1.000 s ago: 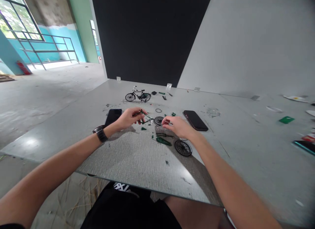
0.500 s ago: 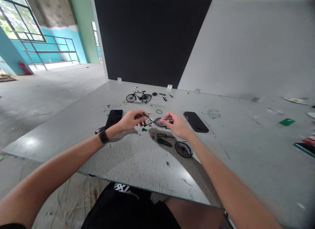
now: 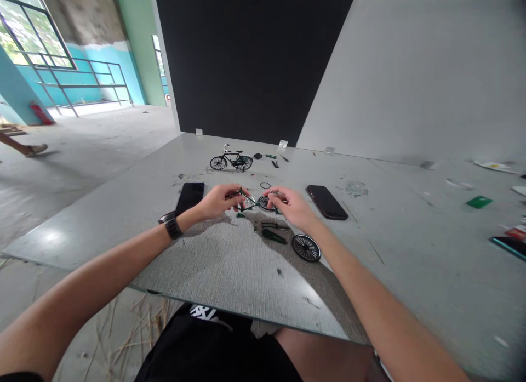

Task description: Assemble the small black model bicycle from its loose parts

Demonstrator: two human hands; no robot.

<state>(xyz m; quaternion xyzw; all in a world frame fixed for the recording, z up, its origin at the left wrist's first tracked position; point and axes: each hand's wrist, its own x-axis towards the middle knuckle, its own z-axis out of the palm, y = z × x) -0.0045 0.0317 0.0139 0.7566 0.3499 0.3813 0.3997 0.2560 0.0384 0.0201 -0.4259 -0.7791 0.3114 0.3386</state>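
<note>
My left hand (image 3: 225,200) is closed around one end of a dark green miniature bicycle frame (image 3: 249,205). A small black spoked wheel (image 3: 263,202) sits at the frame's right end, partly covered by my right hand (image 3: 288,205). The right thumb and fingers are pinched together at the wheel; whatever is between the tips is too small to make out. A second loose wheel (image 3: 306,247) lies below my right wrist. Left of it are dark green slender parts (image 3: 274,237). Behind my hands lies a thin black ring (image 3: 265,185).
An assembled model bicycle (image 3: 232,161) stands farther back, with small dark parts (image 3: 258,156) beside it. Phones lie to the left (image 3: 191,195) and right (image 3: 327,202). A dark panel (image 3: 255,64) rises behind the table. Someone's foot (image 3: 36,149) shows at far left.
My right fingers have shifted slightly at the wheel and curled closer over it. My left hand keeps the frame in place. A walking person's leg has come into view at the left edge.
</note>
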